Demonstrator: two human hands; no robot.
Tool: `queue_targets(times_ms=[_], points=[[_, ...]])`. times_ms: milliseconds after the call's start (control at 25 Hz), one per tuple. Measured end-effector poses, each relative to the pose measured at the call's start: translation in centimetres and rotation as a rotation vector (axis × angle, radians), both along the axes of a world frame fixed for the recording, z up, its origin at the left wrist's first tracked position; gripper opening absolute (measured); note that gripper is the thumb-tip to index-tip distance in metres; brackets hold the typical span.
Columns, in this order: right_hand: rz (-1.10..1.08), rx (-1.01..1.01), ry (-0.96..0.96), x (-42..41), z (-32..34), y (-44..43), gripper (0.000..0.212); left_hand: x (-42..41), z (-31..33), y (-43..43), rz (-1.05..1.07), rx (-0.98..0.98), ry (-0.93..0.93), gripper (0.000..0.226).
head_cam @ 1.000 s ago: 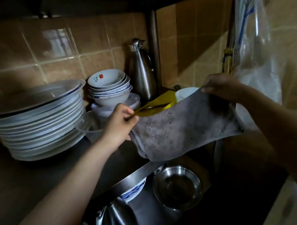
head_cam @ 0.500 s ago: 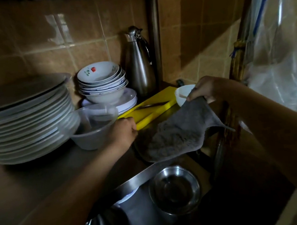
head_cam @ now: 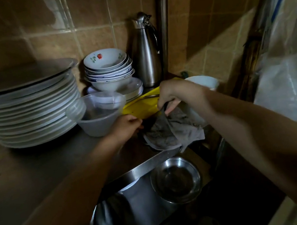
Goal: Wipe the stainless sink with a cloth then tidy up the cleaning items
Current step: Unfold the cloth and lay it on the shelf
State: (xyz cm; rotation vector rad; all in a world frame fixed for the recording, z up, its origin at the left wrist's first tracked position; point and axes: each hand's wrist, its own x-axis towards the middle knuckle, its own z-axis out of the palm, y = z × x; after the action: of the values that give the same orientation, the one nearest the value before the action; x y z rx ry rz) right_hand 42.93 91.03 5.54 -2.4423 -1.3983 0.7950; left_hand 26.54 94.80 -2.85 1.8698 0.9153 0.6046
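Note:
A grey cloth (head_cam: 172, 130) lies bunched and half folded on the counter at the sink's back rim. My right hand (head_cam: 174, 95) pinches its upper edge and folds it over toward the left. My left hand (head_cam: 126, 124) pinches the cloth's left edge just left of the bunch. The stainless sink (head_cam: 142, 169) lies below, holding a steel bowl (head_cam: 175, 179) and other dim dishes.
A tall stack of plates (head_cam: 26, 109) sits at left, a clear plastic bowl (head_cam: 99, 115) beside my left hand. Stacked china bowls (head_cam: 108, 68), a steel flask (head_cam: 146, 52), a yellow cutting board (head_cam: 139, 106) and a white cup (head_cam: 204, 82) crowd the back. A plastic bag (head_cam: 287, 56) hangs right.
The cloth was held spread in the air between both hands; it has come down onto the counter, and my right hand has swung left, folding it over.

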Motion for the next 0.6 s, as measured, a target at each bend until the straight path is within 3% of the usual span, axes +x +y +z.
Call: queue_targets(times_ms=[80, 160, 320, 480, 600], points=[[-0.054, 0.084, 0.275, -0.7, -2.1, 0.4, 0.034, 0.1, 0.0, -0.3, 0.057, -0.174, -0.08, 0.017], [-0.147, 0.049, 0.423, -1.0, -4.0, 0.0, 0.037, 0.1, 0.0, -0.6, 0.079, -0.185, -0.08, 0.015], [-0.206, 0.128, 0.664, -1.0, -4.4, 0.2, 0.009, 0.2, -0.3, -0.7, 0.046, -0.105, -0.095, 0.01], [-0.13, 0.087, 0.687, -1.9, -3.7, 0.2, 0.034, 0.9, -0.3, -0.6, 0.11, -0.063, -0.122, 0.012], [-0.092, 0.098, 0.631, -1.4, -4.2, -0.8, 0.022, 1.3, -0.7, 0.1, 0.154, 0.13, 0.111, 0.023]])
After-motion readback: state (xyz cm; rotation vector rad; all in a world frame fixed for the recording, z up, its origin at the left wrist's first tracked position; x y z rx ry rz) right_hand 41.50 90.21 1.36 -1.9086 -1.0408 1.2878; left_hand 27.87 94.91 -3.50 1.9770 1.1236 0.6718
